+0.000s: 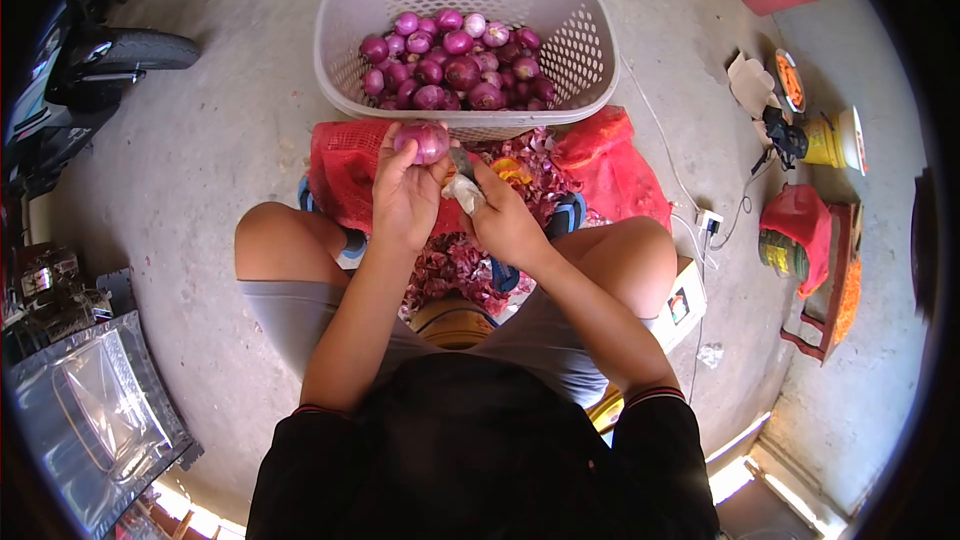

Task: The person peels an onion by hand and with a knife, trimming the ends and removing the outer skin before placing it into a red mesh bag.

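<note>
onion [427, 143], round and purple-skinned, in the left hand [402, 188]

the left hand grips the onion with thumb and fingers at the near side of the grey perforated plastic basket [350, 0], in which many purple onions [462, 73] lie. the right hand [507, 222], close beside the left, is closed round the whitish wrapped handle [463, 194] of a small dark blade [461, 162]. the onion lies within the left grasp, to the left of the blade; whether the two touch cannot be told. below the hands are red-purple papery skins [450, 265] and red mesh netting [345, 175].
</note>
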The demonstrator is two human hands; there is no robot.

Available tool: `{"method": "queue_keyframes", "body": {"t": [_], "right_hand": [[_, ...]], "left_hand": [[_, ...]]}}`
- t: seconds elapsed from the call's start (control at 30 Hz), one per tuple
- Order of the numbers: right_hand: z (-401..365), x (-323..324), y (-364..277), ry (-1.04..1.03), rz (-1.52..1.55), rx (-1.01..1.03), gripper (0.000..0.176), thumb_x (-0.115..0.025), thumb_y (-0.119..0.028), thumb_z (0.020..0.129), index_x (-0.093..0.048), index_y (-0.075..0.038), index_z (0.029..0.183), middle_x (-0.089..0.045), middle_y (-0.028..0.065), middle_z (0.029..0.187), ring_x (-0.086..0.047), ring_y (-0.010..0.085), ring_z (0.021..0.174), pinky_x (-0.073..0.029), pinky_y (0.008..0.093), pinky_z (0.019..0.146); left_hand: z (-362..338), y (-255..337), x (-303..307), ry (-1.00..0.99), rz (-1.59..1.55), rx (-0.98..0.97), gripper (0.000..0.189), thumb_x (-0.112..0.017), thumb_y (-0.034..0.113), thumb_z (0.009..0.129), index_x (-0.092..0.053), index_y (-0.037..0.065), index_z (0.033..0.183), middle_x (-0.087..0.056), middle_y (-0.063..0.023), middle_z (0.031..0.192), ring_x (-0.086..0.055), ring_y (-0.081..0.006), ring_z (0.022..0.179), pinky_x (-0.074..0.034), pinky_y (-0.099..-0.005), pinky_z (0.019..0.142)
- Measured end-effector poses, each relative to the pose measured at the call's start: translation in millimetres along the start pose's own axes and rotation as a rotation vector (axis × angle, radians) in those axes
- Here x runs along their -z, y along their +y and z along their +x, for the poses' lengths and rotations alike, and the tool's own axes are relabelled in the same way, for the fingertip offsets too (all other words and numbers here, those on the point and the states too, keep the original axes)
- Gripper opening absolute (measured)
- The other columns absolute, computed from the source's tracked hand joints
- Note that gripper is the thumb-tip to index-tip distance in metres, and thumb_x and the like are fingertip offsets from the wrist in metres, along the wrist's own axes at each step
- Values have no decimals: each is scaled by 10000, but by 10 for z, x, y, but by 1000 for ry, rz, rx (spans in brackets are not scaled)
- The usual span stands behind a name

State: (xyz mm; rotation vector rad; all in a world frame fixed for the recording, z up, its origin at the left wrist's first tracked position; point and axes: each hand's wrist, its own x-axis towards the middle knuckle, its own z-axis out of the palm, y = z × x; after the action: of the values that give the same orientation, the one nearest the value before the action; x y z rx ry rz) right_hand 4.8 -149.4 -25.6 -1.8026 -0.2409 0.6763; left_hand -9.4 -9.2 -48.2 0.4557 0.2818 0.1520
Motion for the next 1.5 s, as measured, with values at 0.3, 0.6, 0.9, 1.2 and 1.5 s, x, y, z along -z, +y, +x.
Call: {"method": "queue_keyframes", "body": {"t": [0.3, 0.6, 0.9, 1.2, 1.5], "right_hand": [[-29, 144, -209, -39, 235, -102, 148, -443, -95, 929, -462, -33, 1062, -481, 18, 601, -462, 100, 459, -369, 264, 428], [-18, 25, -49, 30, 157, 62, 191, -380, -106, 961, -445, -45, 1130, -461, 12, 569, -422, 96, 424, -336, 249, 392], [-26, -18, 25, 32, 52, 47, 335, -420, -104, 952, -384, -27, 1276, -462, 7, 588, -424, 87, 434, -343, 250, 402], [-25, 59, 14, -74, 46, -61, 344, -465, -139, 926, -394, -22, 1241, -506, 85, 667, -476, 199, 563, -380, 311, 500], [-70, 408, -133, 162, -524, 420, 450, -489, -150, 902, -403, 17, 1311, -648, 210, 932, -648, 344, 766, -492, 413, 689]], "left_hand": [[-16, -71, -8, -23, 76, 46, 335, -580, 170, 906, -417, 103, 1190, -536, -92, 1190, -534, -195, 1100, -443, -350, 967], [-51, -118, -13, -11, 54, 71, 330, -564, 200, 917, -461, 52, 1194, -546, -115, 1185, -540, -190, 1101, -438, -314, 988], [-55, -92, -49, 18, -46, 121, 405, -544, 249, 913, -461, -20, 1204, -543, -155, 1205, -522, -228, 1142, -403, -327, 1017], [-45, -82, -56, 34, -121, 114, 380, -534, 231, 926, -448, -24, 1195, -528, -175, 1207, -526, -253, 1152, -433, -337, 1003], [-54, 4, -127, 83, 6, 17, 309, -553, 313, 922, -494, 71, 1104, -560, -79, 1118, -541, -223, 1108, -441, -333, 987]]}}
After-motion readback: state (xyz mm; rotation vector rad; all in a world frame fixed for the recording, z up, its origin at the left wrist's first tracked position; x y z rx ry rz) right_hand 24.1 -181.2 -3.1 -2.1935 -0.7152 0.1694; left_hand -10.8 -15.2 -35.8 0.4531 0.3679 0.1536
